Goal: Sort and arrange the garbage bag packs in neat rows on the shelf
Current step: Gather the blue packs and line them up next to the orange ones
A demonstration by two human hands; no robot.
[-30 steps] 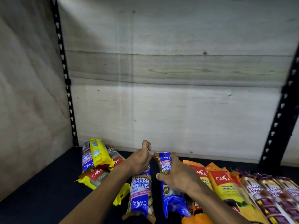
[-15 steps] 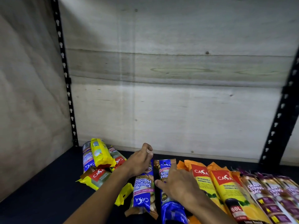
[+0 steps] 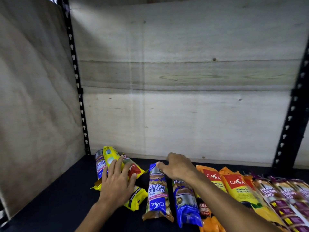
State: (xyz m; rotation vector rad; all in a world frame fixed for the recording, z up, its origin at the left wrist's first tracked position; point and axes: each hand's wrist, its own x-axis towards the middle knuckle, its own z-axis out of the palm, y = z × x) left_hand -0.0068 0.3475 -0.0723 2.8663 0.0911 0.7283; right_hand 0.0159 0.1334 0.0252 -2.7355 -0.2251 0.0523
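While the right hand (image 3: 179, 166) is pinching the far end of the blue pack (image 3: 157, 190), the left hand (image 3: 117, 183) is resting flat, fingers straight, on the yellow pile (image 3: 136, 196).

Blue pack is lying on the dark shelf (image 3: 55, 198), long axis running front-to-back, just left of its twin blue pack (image 3: 185, 201); the right hand is nearer, so squaring it looks to be that hand's job.

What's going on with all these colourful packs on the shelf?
A person is sorting garbage bag packs on a dark shelf. The left hand rests with spread fingers on a jumbled pile of yellow packs at the left. The right hand touches the far end of a blue Singlet Handle pack. To the right, orange packs and purple Draw String Bag packs already lie side by side in a row.
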